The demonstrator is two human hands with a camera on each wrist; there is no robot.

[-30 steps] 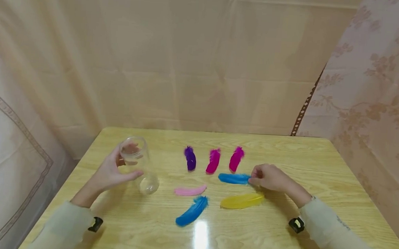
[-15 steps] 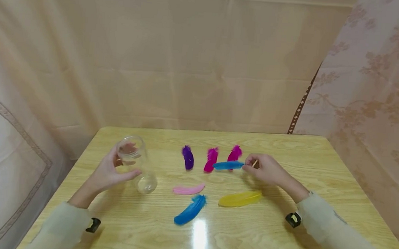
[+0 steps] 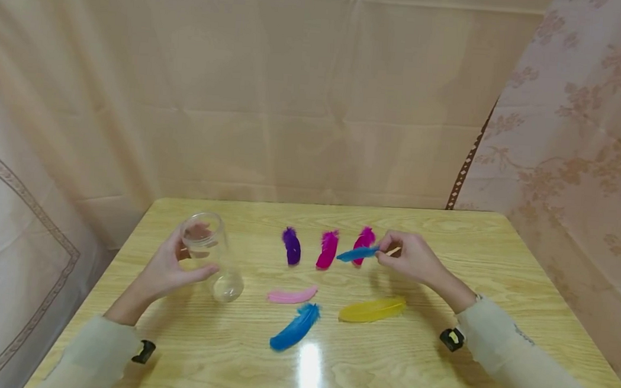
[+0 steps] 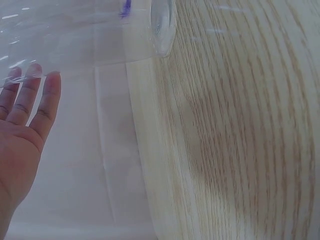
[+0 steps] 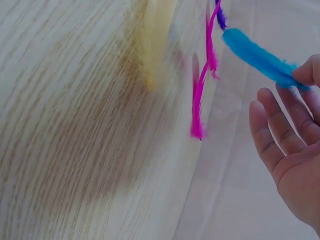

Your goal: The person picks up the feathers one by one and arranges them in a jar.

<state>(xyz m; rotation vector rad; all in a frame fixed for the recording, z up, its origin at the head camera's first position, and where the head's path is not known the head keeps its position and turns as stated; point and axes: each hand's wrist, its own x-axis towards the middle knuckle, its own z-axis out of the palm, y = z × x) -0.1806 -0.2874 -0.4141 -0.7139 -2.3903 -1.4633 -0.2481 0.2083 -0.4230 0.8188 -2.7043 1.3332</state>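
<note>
Right wrist view crops the right hand (image 5: 301, 162) at 3 o'clock; its thumb hides part of the quill end of the held blue feather (image 5: 257, 56). Left wrist view clips the clear container (image 4: 90, 40) toward 11 o'clock. Can't tell if its base touches the table (image 3: 396, 371). Feather is slim, slightly curved, rounded tip, fluffy near the quill — pinched between thumb and fingers, tip toward 9 o'clock in head view, partly covering the rightmost magenta feather (image 3: 367, 238). Left hand (image 3: 169, 271) grips the container, around 10 o'clock of table center. Yellow feather (image 3: 371, 309) — 5 o'clock from the held one, blurred in right wrist view.
</note>
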